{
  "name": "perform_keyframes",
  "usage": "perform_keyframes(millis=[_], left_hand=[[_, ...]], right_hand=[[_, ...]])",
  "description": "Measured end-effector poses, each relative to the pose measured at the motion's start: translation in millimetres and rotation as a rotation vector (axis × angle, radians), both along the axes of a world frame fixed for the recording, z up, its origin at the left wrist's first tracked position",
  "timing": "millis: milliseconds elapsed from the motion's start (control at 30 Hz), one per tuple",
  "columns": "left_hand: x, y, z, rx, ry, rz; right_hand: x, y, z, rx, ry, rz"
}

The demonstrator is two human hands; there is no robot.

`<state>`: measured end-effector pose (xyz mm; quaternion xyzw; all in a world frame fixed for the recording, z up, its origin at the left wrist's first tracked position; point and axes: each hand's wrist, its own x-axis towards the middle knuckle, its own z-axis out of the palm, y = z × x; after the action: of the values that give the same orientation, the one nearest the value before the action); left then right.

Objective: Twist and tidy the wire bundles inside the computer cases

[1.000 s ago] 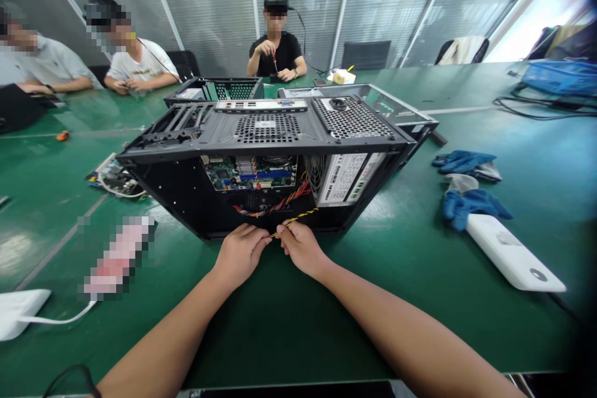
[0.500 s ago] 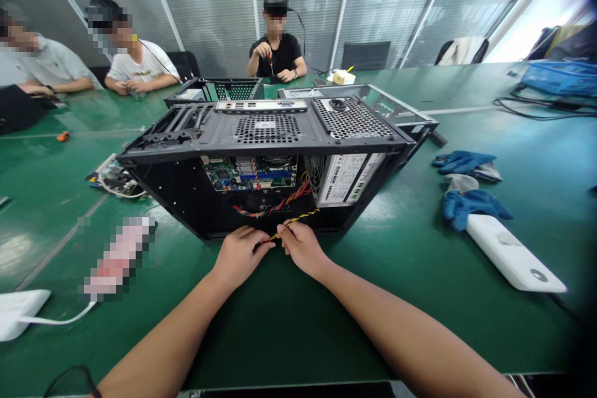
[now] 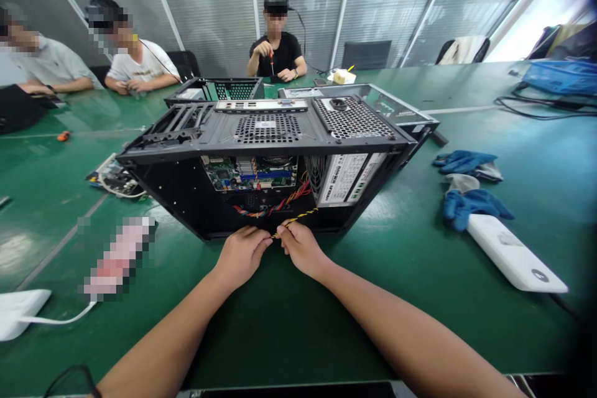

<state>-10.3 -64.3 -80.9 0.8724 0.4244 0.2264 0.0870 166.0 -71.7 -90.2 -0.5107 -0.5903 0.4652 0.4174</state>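
A twisted yellow-and-black cable (image 3: 305, 216) runs from below the power supply (image 3: 347, 179) out to my fingers. My left hand (image 3: 241, 253) pinches it at its near end, and my right hand (image 3: 301, 249) is closed on it just to the right. Both hands are at the near lower edge of the open black computer case (image 3: 219, 130); the tip of the cable is hidden by my fingers. Inside the case are a motherboard (image 3: 254, 174) and a bundle of red, blue and white wires (image 3: 273, 208).
Blue gloves (image 3: 476, 205) and a white power bank (image 3: 513, 252) lie to the right. On the left are a blurred-out phone (image 3: 119, 255), a white device (image 3: 23, 311) with a cable and a circuit board (image 3: 114, 177). Another case part (image 3: 401, 112) stands behind. Several people sit across the table.
My left hand has shifted very slightly along the cable toward the left. The case and my right hand look nearly the same.
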Motion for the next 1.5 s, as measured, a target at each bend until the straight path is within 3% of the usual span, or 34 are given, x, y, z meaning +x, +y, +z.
perform_keyframes(millis=[433, 833, 1500], left_hand=[[2.9, -3.6, 1.1, 0.072, -0.027, -0.001], [2.1, -1.8, 1.7, 0.018, -0.003, -0.005], [2.5, -2.8, 2.1, 0.138, -0.055, -0.01]], right_hand=[[0.1, 0.6, 2.3, -0.08, 0.041, -0.042], [0.1, 0.2, 0.3, -0.045, 0.054, -0.009], [-0.4, 0.5, 0.5, -0.066, 0.051, -0.012]])
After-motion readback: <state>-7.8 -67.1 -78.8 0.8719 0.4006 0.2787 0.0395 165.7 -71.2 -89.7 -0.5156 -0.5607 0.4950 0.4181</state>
